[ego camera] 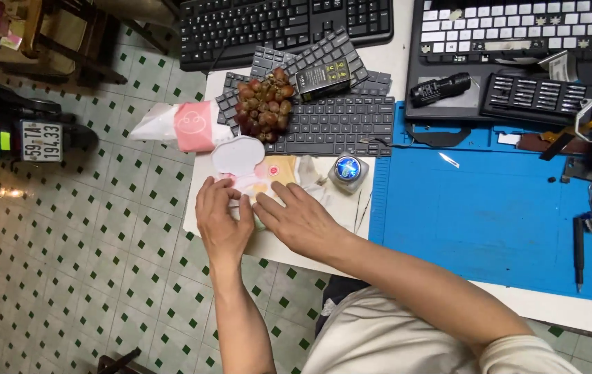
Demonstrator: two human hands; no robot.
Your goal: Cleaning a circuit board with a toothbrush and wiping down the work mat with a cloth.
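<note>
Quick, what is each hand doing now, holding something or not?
Left hand: fingers curled on the pink-white packet, apparently gripping it.
Right hand: open, flat on the packet.

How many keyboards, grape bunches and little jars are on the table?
Keyboards: 4 (black one, loose one, small loose one, white-keyed one)
Grape bunches: 1
Little jars: 1
Total: 6

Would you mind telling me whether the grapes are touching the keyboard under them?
Touching. The head view shows the grapes lying directly on the loose grey keyboard, covering its left keys with no gap visible.
</note>
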